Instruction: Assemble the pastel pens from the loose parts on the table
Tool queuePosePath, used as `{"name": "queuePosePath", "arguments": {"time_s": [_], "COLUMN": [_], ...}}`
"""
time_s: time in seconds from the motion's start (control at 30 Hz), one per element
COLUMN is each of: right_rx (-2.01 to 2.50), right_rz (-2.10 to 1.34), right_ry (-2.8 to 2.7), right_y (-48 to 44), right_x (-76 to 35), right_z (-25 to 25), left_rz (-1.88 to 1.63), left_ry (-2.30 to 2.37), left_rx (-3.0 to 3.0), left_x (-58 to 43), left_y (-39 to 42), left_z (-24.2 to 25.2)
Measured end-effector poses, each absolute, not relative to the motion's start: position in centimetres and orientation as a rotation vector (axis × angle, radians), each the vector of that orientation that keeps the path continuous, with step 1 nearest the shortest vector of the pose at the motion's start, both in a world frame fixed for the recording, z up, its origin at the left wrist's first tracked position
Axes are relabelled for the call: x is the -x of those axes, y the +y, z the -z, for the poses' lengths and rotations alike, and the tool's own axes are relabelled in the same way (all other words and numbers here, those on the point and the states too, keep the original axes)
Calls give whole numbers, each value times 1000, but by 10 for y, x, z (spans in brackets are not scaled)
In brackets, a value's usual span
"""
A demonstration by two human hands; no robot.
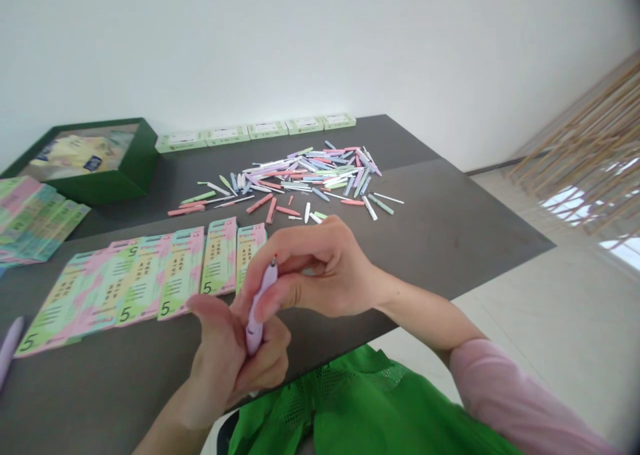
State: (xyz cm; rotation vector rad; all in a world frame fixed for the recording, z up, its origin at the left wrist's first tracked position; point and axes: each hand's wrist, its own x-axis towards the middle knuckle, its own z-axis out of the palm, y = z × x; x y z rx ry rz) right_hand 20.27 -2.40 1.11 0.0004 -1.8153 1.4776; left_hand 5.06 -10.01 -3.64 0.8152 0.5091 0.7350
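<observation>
Lilac plastic pen (259, 308) stands tilted above the dark tabletop (425, 241), its lower barrel clamped by the curled fingers of the left hand (225, 355), while the right hand (320, 268) pinches it near the tip. A slip of either grip could drop it onto the pastel printed cards (175, 275) or scatter the loose pen parts (310, 175). Beyond stand a green box (135, 161) and white wall (320, 41); pale floor (525, 321) lies right
</observation>
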Motion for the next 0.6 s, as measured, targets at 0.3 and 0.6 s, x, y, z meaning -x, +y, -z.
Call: {"name": "queuePosePath", "arguments": {"time_s": [0.3,0.6], "right_rx": [372,371], "right_rz": [-1442,-1794], "right_ry": [-1874,-1758], "right_y": [-38,-32], "right_x": [-212,-211], "right_z": [-5,-1], "left_rz": [-1030,-846], "left_ry": [604,407], "left_rx": [-691,-297], "left_x": [-68,-93], "left_y": [-113,-135], "left_z": [43,38]}}
